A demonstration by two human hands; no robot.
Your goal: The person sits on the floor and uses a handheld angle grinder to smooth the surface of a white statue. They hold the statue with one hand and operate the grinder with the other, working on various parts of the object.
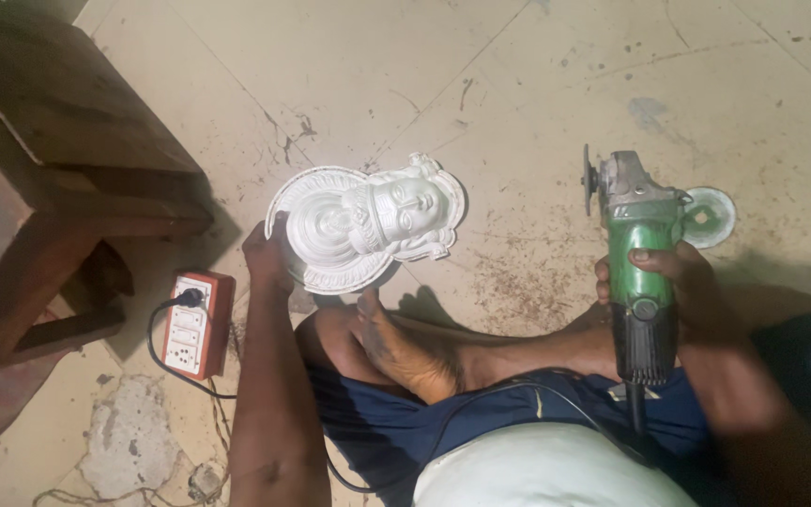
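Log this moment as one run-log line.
left hand: grips white plaster relief | right hand: holds green angle grinder, clear of relief | person seated on floor

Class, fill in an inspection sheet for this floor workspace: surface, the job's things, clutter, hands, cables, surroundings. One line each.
Surface: pale tiled floor, stained, scuffed, with a broken patch at lower left.
Job's things: white plaster bust casting lying face up; green angle grinder, disc toward the floor ahead.
Clutter: loose round disc beside the grinder.
Hands: left hand grips the casting's rim; right hand wraps the grinder's body.
Cables: black cord plugged into an orange socket box; grinder's lead runs back over the lap.
Surroundings: dark wooden stool at left; person sits cross-legged, bare foot near the casting.
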